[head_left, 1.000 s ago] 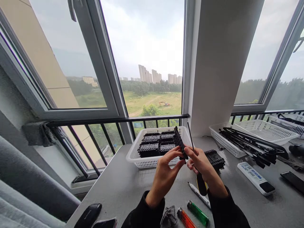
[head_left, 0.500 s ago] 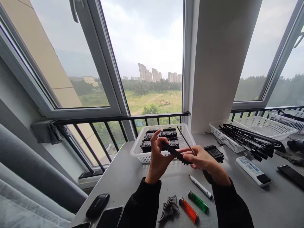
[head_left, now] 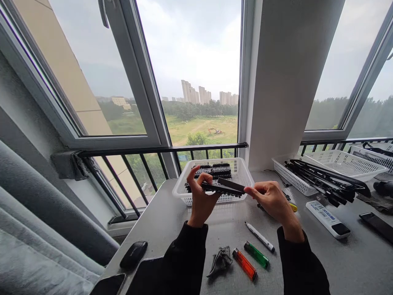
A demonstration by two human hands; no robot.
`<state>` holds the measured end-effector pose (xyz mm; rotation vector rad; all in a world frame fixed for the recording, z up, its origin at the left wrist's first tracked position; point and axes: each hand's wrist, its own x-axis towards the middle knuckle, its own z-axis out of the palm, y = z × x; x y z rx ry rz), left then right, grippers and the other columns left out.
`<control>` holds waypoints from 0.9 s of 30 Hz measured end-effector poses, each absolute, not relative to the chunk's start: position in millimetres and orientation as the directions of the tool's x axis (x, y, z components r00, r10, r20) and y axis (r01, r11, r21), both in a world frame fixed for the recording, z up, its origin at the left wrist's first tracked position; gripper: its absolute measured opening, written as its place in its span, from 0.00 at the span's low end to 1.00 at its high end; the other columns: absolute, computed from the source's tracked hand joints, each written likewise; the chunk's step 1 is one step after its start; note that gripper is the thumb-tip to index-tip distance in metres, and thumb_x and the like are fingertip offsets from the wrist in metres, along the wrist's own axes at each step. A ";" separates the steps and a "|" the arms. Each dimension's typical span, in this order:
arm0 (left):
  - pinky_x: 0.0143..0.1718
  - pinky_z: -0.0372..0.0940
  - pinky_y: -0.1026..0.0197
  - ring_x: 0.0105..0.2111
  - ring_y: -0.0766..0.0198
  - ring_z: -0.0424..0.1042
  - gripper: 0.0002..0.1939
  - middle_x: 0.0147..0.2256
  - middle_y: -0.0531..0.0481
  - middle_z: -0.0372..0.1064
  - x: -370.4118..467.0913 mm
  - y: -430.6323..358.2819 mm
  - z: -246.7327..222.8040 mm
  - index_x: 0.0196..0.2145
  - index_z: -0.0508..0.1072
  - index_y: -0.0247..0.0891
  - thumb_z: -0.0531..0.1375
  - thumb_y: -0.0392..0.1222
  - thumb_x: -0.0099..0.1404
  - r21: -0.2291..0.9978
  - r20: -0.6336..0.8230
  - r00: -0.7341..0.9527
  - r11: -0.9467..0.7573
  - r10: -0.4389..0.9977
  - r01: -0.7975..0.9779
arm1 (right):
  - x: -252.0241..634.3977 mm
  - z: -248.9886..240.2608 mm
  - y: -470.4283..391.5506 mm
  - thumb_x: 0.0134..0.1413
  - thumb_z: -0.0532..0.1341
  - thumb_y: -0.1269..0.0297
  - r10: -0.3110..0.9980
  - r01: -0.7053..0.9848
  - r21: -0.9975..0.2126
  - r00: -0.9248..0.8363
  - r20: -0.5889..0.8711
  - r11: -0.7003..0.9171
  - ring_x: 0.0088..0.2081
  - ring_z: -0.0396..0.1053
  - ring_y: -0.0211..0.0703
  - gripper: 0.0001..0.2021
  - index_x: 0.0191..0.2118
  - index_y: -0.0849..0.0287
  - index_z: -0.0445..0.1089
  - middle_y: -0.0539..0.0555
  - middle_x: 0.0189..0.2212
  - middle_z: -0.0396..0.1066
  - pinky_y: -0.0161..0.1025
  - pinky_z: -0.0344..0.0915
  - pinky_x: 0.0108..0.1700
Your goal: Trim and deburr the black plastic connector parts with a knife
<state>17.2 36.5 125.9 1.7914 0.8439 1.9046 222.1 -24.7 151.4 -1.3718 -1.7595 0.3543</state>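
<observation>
My left hand (head_left: 203, 200) grips a black plastic part (head_left: 225, 189) with a toothed edge between thumb and fingers, above the front rim of a white basket (head_left: 181, 192). A flat dark file (head_left: 231, 184) lies along the top of that part, its broad face showing. My right hand (head_left: 270, 198) is closed around the file's near end, and a yellow piece (head_left: 294, 207), seemingly its handle, shows past the hand. More black toothed parts (head_left: 221, 170) sit in rows inside the basket. Another black part on the table is mostly hidden behind my right hand.
Nearer me lie a marker pen (head_left: 259, 237), a green lighter (head_left: 256, 254), an orange lighter (head_left: 245, 264) and a crumpled grey cloth (head_left: 220, 260). A black case (head_left: 134, 254) is at left. On the right are a white device (head_left: 328, 219), a phone (head_left: 376, 227) and baskets with long black parts (head_left: 325, 180).
The file has swung down from pointing steeply upward to lying flat along the black part. My right hand has moved right and turned. The view has shifted slightly.
</observation>
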 end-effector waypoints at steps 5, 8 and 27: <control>0.35 0.59 0.62 0.29 0.69 0.62 0.42 0.30 0.60 0.58 17.0 36.7 124.4 0.57 0.50 0.48 0.65 0.27 0.50 0.608 0.793 -0.053 -0.782 0.607 0.138 | 213.0 155.2 -32.6 0.56 0.57 0.41 0.899 0.699 -0.618 -0.081 0.431 0.360 0.21 0.46 0.34 0.29 0.16 0.60 0.62 0.47 0.16 0.49 0.36 0.42 0.24; 0.33 0.59 0.64 0.28 0.69 0.62 0.41 0.29 0.60 0.57 16.7 35.8 125.1 0.56 0.52 0.47 0.65 0.27 0.49 0.623 0.782 -0.084 -0.772 0.618 0.128 | 212.3 155.3 -32.5 0.56 0.56 0.41 0.899 0.703 -0.615 -0.081 0.430 0.358 0.21 0.46 0.33 0.29 0.16 0.61 0.64 0.47 0.16 0.50 0.36 0.43 0.24; 0.34 0.58 0.64 0.29 0.69 0.61 0.41 0.29 0.61 0.57 16.4 36.0 126.7 0.53 0.54 0.47 0.66 0.26 0.46 0.628 0.778 -0.080 -0.772 0.623 0.094 | 238.2 155.9 -33.4 0.55 0.56 0.39 0.890 0.778 -0.537 -0.062 0.451 0.327 0.21 0.50 0.35 0.29 0.16 0.60 0.67 0.49 0.16 0.56 0.36 0.45 0.26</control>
